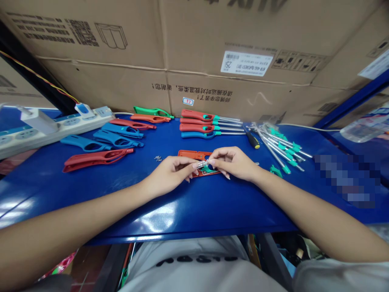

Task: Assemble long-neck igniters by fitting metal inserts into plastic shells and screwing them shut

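My left hand (169,173) pinches a small clear plastic tube (200,164), perhaps a lighter's fuel tank, between thumb and fingers. At the tube's right end, the thumb and forefinger of my right hand (233,163) are closed on its whitish tip. Below both hands lies an orange lighter shell (191,154) with a green part (208,168) inside it; my fingers cover much of it. Several tiny springs (158,158) lie just left of my left hand.
Several blue, red, orange and green shells (82,142) lie to the left. Assembled lighters (197,128) are stacked at the back, beside a screwdriver (253,140). Metal rods with green parts (279,148) are piled at the right. A power strip (57,125) and a cardboard box (194,52) border the table.
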Motion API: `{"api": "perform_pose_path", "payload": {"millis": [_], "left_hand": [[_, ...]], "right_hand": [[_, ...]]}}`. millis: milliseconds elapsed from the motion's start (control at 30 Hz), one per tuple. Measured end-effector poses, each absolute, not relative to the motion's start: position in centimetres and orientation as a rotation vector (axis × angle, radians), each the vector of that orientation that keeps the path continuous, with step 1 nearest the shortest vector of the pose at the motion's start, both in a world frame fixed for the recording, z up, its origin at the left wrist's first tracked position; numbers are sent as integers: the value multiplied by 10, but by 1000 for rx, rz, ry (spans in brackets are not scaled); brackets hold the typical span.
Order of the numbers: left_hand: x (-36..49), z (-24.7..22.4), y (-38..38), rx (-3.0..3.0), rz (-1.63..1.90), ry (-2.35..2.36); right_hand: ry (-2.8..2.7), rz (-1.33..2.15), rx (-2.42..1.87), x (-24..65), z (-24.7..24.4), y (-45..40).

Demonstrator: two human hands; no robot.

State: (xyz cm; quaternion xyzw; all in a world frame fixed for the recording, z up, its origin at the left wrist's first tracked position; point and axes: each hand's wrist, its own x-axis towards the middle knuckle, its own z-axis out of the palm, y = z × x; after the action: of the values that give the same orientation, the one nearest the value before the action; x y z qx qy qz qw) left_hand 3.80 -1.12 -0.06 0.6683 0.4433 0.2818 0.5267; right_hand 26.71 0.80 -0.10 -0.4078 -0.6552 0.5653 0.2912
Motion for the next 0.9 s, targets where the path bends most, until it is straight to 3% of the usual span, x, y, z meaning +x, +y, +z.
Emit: {"api": "perform_pose_path", "payload": {"millis": [900], "left_hand": [[37,-11,-10,1636,700,973]], "right_hand": [[-1812,1395,-1083,267,-9,4]]}}
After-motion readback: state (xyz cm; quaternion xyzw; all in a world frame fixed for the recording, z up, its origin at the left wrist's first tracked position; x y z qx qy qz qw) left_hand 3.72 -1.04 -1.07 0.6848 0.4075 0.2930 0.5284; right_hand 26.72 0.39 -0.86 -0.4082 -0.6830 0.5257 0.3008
